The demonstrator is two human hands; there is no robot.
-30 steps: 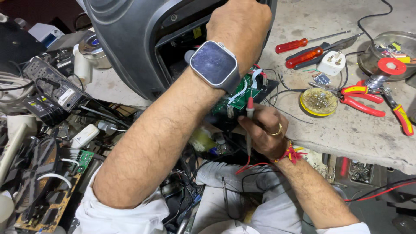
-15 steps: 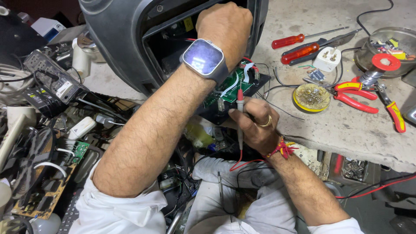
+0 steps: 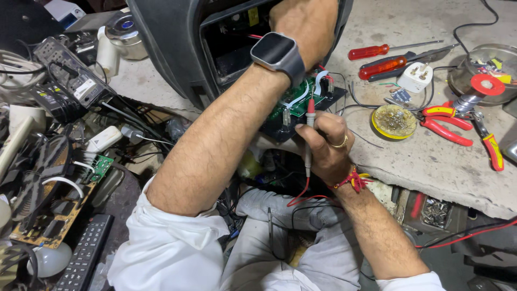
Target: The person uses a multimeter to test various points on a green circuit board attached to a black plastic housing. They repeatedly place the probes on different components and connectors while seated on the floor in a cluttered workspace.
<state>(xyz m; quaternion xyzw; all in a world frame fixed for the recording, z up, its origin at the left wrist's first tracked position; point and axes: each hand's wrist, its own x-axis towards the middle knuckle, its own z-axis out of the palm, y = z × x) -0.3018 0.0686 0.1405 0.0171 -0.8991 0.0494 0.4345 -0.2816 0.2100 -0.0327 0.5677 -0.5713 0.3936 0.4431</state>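
My left hand (image 3: 307, 24), with a smartwatch (image 3: 277, 54) on the wrist, reaches into the open back of a dark grey appliance casing (image 3: 177, 48); what its fingers hold is hidden. My right hand (image 3: 326, 145), wearing a ring and a red thread at the wrist, is shut on a red test probe (image 3: 309, 118). The probe's tip touches a green circuit board (image 3: 296, 102) that sticks out of the casing on a black tray. The probe's red lead trails down toward my lap.
On the concrete bench lie two red screwdrivers (image 3: 385, 62), a white plug (image 3: 414, 78), a round yellow tin (image 3: 394, 121), red-handled pliers (image 3: 458, 126) and a metal bowl (image 3: 484, 73). At left is a heap of adapters, cables, circuit boards (image 3: 54, 215) and a remote control (image 3: 83, 253).
The view has shifted so both hands and the casing sit higher and further right. The probe stays on the green board; my left hand stays inside the casing.
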